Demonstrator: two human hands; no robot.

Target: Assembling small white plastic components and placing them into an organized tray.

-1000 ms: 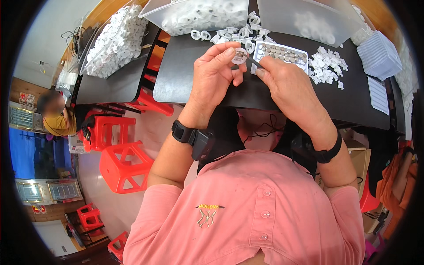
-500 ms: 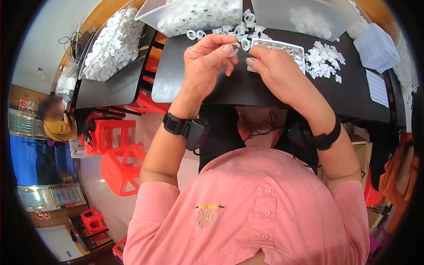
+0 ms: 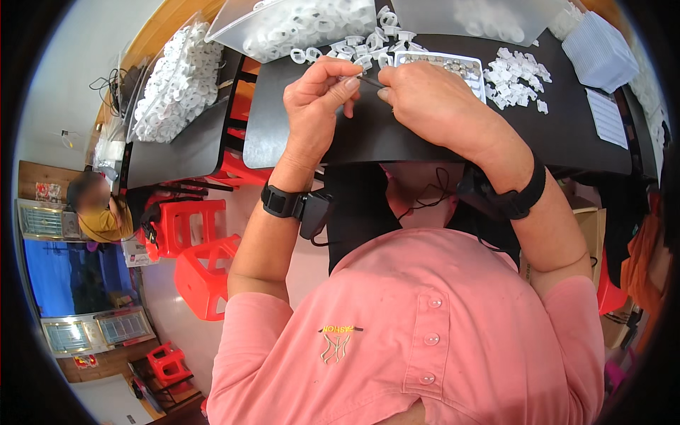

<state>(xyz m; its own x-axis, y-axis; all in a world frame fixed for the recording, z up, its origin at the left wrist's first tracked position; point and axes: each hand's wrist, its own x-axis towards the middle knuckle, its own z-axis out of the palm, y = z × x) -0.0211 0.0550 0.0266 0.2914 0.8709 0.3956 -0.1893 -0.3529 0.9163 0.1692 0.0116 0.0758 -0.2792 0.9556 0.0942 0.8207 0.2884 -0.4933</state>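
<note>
Two hands are raised over the black bench [image 3: 297, 134]. A thin dark pin-like piece [image 3: 370, 82] is pinched between the fingers of the left hand [image 3: 320, 99] and the right hand [image 3: 432, 103]. At 12 o'clock from it, loose small white plastic rings [image 3: 368, 44] are scattered; at 2 o'clock a white rectangular tray [image 3: 476, 68] is placed.

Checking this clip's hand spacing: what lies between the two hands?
In the head view, a thin dark pin-like piece spans the gap between the left hand and right hand, over the black table.
</note>
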